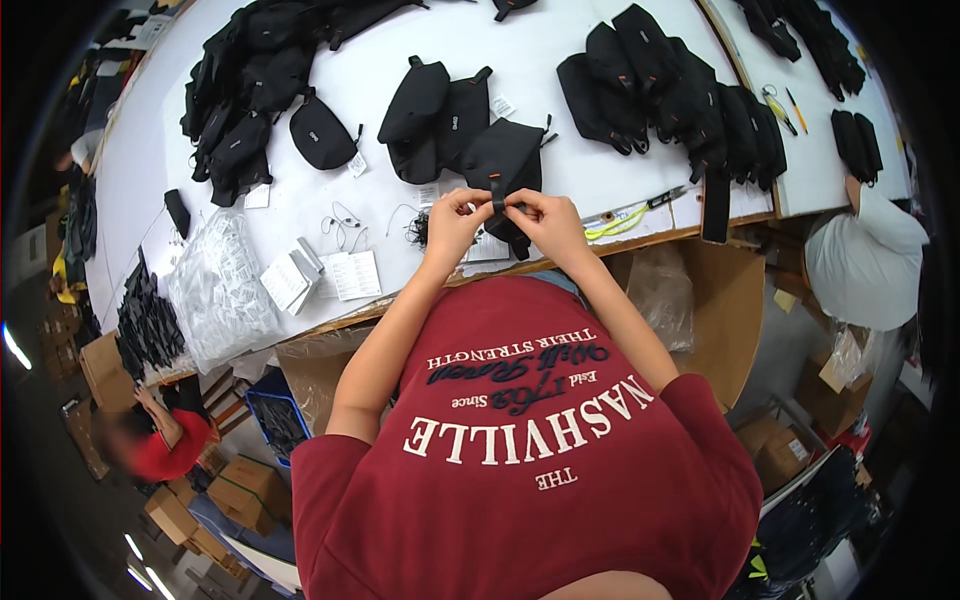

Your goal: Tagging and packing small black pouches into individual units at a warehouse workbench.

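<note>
A black fabric pouch (503, 150) with a small orange tab lies at the table's front edge, before my body. The fingers of my left hand (459, 224) pinch the black strap (498, 194) hanging from it. From the other side my right hand (549, 224) pinches the same strap, fingertips close to the left ones. Part of the strap is hidden behind my fingers. Two more black pouches (415, 105) lie just beyond, touching one another. A small tangle of black cords (417, 230) sits by my left hand. Yellow-handled thread snips (617, 224) lie to the right of my right hand.
Heaps of black pouches lie at the left (240, 140) and right (655, 85) of the white table (330, 190). White cards (290, 278) and a plastic bag of tags (222, 290) are front left. Co-workers stand right, in a pale sleeve (868, 255), and lower left, in red (180, 445).
</note>
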`<action>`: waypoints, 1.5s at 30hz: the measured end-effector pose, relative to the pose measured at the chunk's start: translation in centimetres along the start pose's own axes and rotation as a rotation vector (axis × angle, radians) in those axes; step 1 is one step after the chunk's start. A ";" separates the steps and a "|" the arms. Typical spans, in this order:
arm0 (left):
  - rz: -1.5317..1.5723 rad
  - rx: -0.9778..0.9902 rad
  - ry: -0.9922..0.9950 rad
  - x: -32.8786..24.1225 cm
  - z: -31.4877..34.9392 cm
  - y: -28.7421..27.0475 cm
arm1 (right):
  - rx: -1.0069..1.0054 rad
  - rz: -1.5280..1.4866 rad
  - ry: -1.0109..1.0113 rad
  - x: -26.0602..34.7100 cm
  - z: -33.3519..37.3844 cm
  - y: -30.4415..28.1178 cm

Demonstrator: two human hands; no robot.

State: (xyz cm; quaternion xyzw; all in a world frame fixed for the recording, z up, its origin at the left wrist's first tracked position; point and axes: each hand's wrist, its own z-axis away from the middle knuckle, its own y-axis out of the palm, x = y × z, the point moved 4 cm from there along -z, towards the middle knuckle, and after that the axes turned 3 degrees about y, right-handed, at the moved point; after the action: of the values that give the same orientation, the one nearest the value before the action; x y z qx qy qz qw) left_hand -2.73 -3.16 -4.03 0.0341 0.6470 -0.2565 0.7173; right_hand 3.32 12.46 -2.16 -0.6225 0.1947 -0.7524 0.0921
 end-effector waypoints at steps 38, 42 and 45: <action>0.403 0.203 -0.051 -6.7 -0.3 -0.1 | 0.054 -0.828 -0.028 2.9 -0.9 -1.9; 0.392 0.207 -0.058 -6.7 -0.4 -0.1 | 0.071 -0.818 -0.040 2.9 -0.8 -1.8; 0.408 0.201 -0.050 -6.5 -0.5 0.2 | 0.055 -0.752 -0.069 3.4 -0.7 -1.9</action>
State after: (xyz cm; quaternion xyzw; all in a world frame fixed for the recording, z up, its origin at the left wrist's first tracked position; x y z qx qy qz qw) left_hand -3.30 -0.74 1.97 0.2289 0.5799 -0.1701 0.7631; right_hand 2.09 13.05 1.60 -0.6727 -0.0710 -0.7172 -0.1676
